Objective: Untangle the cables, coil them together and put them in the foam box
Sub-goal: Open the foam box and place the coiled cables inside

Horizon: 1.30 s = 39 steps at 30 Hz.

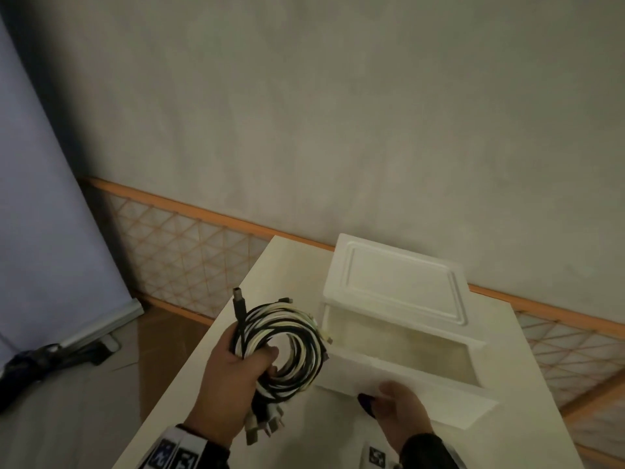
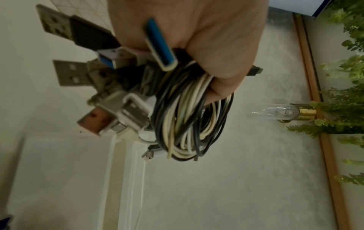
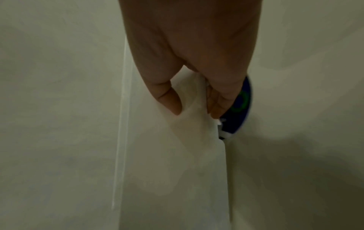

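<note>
Both hands sit nearest me: my left hand (image 1: 233, 377) is wrapped round the coiled cables (image 1: 287, 346), held just left of the foam box (image 1: 406, 384) above the white table (image 1: 189, 401). One bundle, black, white and cream strands wound in a neat ring, USB plugs (image 2: 71, 73) bunched at its near side; I can't count the strands. My right hand (image 1: 402, 411) pinches the box's near wall, thumb on its face. One box, open, with one lid (image 1: 399, 286) resting across its far rim.
</note>
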Each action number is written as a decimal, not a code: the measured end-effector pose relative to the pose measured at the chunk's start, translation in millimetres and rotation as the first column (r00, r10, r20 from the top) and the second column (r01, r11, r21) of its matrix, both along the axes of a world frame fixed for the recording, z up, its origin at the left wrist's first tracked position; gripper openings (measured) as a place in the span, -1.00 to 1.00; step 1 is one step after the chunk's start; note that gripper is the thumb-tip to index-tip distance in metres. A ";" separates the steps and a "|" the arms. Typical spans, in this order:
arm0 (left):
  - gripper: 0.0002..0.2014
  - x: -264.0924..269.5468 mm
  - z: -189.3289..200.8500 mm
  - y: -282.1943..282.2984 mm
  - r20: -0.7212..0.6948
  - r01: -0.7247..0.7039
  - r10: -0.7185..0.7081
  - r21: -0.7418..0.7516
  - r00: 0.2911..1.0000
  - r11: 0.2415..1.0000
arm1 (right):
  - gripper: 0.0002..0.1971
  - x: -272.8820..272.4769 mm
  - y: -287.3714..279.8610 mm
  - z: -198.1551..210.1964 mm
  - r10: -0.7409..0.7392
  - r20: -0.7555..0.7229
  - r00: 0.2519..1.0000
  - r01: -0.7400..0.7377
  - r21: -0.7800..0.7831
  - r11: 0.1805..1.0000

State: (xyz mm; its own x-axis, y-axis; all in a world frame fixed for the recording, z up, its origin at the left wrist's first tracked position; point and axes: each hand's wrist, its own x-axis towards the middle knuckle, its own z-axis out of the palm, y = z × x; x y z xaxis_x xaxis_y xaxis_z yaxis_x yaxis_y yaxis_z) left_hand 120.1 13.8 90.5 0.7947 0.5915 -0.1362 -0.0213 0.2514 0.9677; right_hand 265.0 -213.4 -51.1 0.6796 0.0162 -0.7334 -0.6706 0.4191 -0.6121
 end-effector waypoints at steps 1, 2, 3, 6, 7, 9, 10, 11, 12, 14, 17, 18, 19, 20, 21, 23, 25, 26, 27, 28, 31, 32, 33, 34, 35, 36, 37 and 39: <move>-0.70 0.0 -0.1 -1.9 0.005 0.022 -0.023 0.021 1.000 1.000 | -0.87 -15.0 -5.7 6.2 0.045 0.003 0.999 -0.045 -0.048 0.998; -0.69 0.2 0.3 -3.8 0.005 0.039 -0.039 0.043 0.999 0.998 | -0.91 -29.5 -10.5 17.9 0.148 0.002 0.989 -0.147 -0.119 0.982; -0.67 0.9 0.6 -5.6 0.001 0.057 -0.057 0.072 0.998 0.996 | -0.94 -41.8 -14.6 29.7 0.252 -0.023 0.967 -0.251 -0.212 0.944; -0.66 4.4 2.3 -9.1 -0.061 0.116 -0.107 0.183 0.992 0.976 | -0.89 -63.9 -14.6 73.1 0.585 -0.019 0.811 -0.485 -0.582 0.653; -0.67 6.3 2.6 -9.9 -0.082 0.142 -0.126 0.236 0.989 0.961 | -0.88 -68.2 -9.7 88.5 0.685 0.082 0.724 -0.378 -0.784 0.493; -0.69 9.5 6.4 -15.2 -0.105 0.206 -0.180 0.373 0.978 0.905 | -0.79 -85.6 3.5 128.7 0.866 0.340 0.368 0.119 -0.940 0.318; -0.68 7.9 12.2 -20.3 -0.093 0.209 -0.187 0.467 0.978 0.859 | -0.64 -100.0 15.8 151.9 0.931 0.348 0.109 0.349 -0.891 0.292; -0.68 9.1 16.1 -25.6 -0.059 0.179 -0.183 0.629 0.981 0.756 | -0.50 -111.4 27.4 171.3 0.960 0.260 -0.106 0.507 -0.816 0.277; -0.73 10.3 22.4 -32.4 -0.057 0.164 -0.192 0.777 0.980 0.608 | -0.43 -119.5 38.7 190.4 0.965 0.125 -0.233 0.608 -0.755 0.244; -0.77 8.8 27.0 -42.3 -0.135 0.227 -0.274 0.913 0.952 0.340 | -0.37 -119.5 54.6 209.8 0.961 -0.163 -0.224 0.701 -0.712 0.042; -0.66 13.3 18.7 -40.1 -0.151 0.372 -0.452 0.810 0.879 0.454 | -0.23 -93.3 54.2 214.1 0.915 -0.391 -0.094 0.498 -0.815 -0.297; -0.65 15.4 15.0 -38.5 -0.149 0.411 -0.485 0.765 0.862 0.496 | -0.20 -85.5 49.5 214.0 0.927 -0.359 -0.107 0.382 -0.876 -0.296; -0.65 19.0 13.0 -38.0 -0.144 0.412 -0.491 0.764 0.859 0.496 | -0.20 -80.0 45.1 214.5 0.954 -0.274 -0.125 0.298 -0.927 -0.227; -0.66 20.7 12.1 -35.9 -0.125 0.409 -0.504 0.761 0.854 0.504 | -0.22 -76.5 41.7 216.6 0.972 -0.189 -0.140 0.246 -0.958 -0.150; -0.67 23.4 11.9 -36.3 -0.104 0.401 -0.507 0.752 0.856 0.523 | -0.25 -73.1 39.3 218.3 0.977 -0.154 -0.149 0.215 -0.969 -0.120; -0.68 30.3 12.0 -40.2 -0.069 0.398 -0.528 0.741 0.846 0.541 | -0.27 -65.7 37.8 218.9 0.967 -0.190 -0.171 0.228 -0.962 -0.148; -0.59 41.2 10.9 -41.7 -0.030 0.377 -0.522 0.728 0.853 0.573 | -0.29 -55.3 39.1 219.0 0.953 -0.260 -0.157 0.299 -0.932 -0.205; -0.50 47.4 10.0 -41.2 -0.004 0.349 -0.506 0.730 0.862 0.588 | -0.30 -47.7 39.1 219.3 0.951 -0.275 -0.141 0.331 -0.918 -0.217; -0.38 53.3 7.9 -39.2 0.017 0.323 -0.483 0.723 0.875 0.610 | -0.32 -40.0 38.2 219.5 0.953 -0.278 -0.123 0.347 -0.911 -0.221; -0.26 58.4 4.9 -36.9 0.038 0.297 -0.448 0.697 0.893 0.653 | -0.34 -32.4 36.3 220.2 0.957 -0.274 -0.092 0.346 -0.910 -0.227; -0.15 61.9 -16.5 -29.0 0.060 0.205 -0.317 0.648 0.947 0.734 | -0.46 -8.6 27.8 216.7 0.971 -0.231 0.063 0.327 -0.914 -0.239; -0.19 61.6 -29.1 -27.7 0.023 0.207 -0.309 0.696 0.951 0.687 | -0.49 -1.6 26.4 213.5 0.969 -0.218 0.115 0.335 -0.910 -0.245; -0.20 61.1 -42.6 -28.2 -0.071 0.261 -0.331 0.775 0.941 0.575 | -0.51 5.1 26.3 208.6 0.963 -0.217 0.158 0.342 -0.903 -0.259; -0.20 59.3 -53.3 -31.3 -0.217 0.365 -0.365 0.838 0.905 0.406 | -0.53 10.8 28.0 202.3 0.955 -0.231 0.186 0.347 -0.894 -0.284; -0.17 57.0 -64.5 -34.6 -0.396 0.489 -0.358 0.844 0.845 0.221 | -0.55 15.8 30.7 194.9 0.944 -0.261 0.200 0.349 -0.882 -0.318; -0.17 55.0 -75.1 -36.2 -0.556 0.600 -0.307 0.797 0.772 0.069 | -0.56 20.3 34.0 185.4 0.931 -0.303 0.204 0.340 -0.870 -0.358; -0.17 53.5 -81.1 -37.5 -0.650 0.674 -0.273 0.739 0.709 -0.011 | -0.58 24.4 37.5 174.9 0.916 -0.347 0.200 0.319 -0.861 -0.396; -0.17 53.9 -84.9 -38.2 -0.679 0.695 -0.272 0.717 0.682 -0.047 | -0.62 31.4 43.5 153.5 0.879 -0.442 0.178 0.277 -0.835 -0.476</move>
